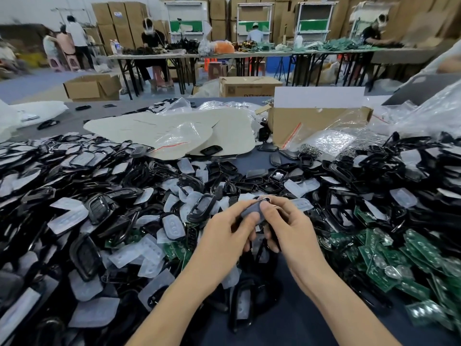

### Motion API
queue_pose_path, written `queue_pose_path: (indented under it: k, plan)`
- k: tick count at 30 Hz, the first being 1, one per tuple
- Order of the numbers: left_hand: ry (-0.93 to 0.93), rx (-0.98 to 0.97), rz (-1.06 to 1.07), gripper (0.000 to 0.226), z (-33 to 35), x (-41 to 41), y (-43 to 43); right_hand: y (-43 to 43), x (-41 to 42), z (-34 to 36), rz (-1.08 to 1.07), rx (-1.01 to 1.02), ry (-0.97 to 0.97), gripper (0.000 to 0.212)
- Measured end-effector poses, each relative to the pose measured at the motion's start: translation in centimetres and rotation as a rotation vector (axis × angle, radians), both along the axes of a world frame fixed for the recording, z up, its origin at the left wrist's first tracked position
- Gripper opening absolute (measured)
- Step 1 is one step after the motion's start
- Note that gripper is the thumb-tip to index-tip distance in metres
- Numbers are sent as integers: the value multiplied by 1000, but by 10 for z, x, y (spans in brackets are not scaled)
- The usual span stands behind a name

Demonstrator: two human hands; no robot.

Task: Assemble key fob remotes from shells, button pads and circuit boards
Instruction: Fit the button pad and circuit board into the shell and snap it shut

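At ctr foreground, above a bare strip of the dark table [287, 320]: L hand [225, 229] and R hand [287, 226] meet on one grey fob part [250, 211], held up just over the heaps. L thumb [252, 218] lies across its lower face and R thumb [265, 208] across its upper end. The remaining fingers of both hands curl in beneath, so each hand grips the part firmly. A thin pale ring [264, 199] shows at the part's far tip. Whether shell, pad and board are all inside it cannot be told from where I stand. Left of hands: deep heap of black shells [99, 208] mixed w/ translucent button pads [67, 218], spreading to the table's L edge. Right of hands: more black shells, then green circuit boards [399, 258] piled toward the near R corner. Beyond hands, mid-table: pale flat sheets [139, 126] w/ a clear bag [179, 136] lying on them. An open cardboard box [311, 121] stands beside them, w/ crinkled plastic bags [331, 141] spilling at its front. Bkgd: long folding tables [224, 55] loaded w/ parts, seated workers [152, 37] at them, stacked cartons [119, 18] along the back wall, and open floor cartons [92, 87] between the two table rows.
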State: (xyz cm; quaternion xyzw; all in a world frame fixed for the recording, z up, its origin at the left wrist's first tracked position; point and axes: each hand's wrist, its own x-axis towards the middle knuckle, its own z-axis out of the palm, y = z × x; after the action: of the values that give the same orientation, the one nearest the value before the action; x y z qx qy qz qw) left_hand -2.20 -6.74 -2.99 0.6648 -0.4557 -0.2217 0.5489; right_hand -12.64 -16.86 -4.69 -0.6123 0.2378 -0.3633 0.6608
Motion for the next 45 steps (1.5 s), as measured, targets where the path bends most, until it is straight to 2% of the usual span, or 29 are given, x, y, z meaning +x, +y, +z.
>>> queue_pose_path:
  k: [7, 12, 16, 19, 25, 30, 33, 37, 45]
  plan:
    - [75, -26, 13, 34, 0, -4, 3, -2, 1, 2, -9, 67, -26, 12]
    - [1, -24, 30, 40, 1, -5, 4, -1, -4, 3, 21, 0, 17, 2]
    - [-46, -17, -2, 39, 4, -5, 7, 0, -7, 8, 85, -16, 43, 7]
    - [-34, -35, -23, 41, 6, -6, 10, 1, -8, 10, 124, 8, 44, 23]
    - [-29, -41, -64, 41, 4, -2, 11, 2, -8, 10, 176, 22, 65, 28]
    - [56, -62, -82, 48, 3, -3, 14, 3, -7, 9, 178, 24, 100, 9]
    - [52, -45, -59, 49, 5, -6, 13, 3, -7, 9, 165, 15, 98, 13]
    - [10, -18, -17, 34, 7, -8, 11, 5, -8, 12, 150, -63, 93, 13]
    - [-68, -8, 48, 44, 9, -4, 8, 9, -9, 11, 124, -211, 81, 19]
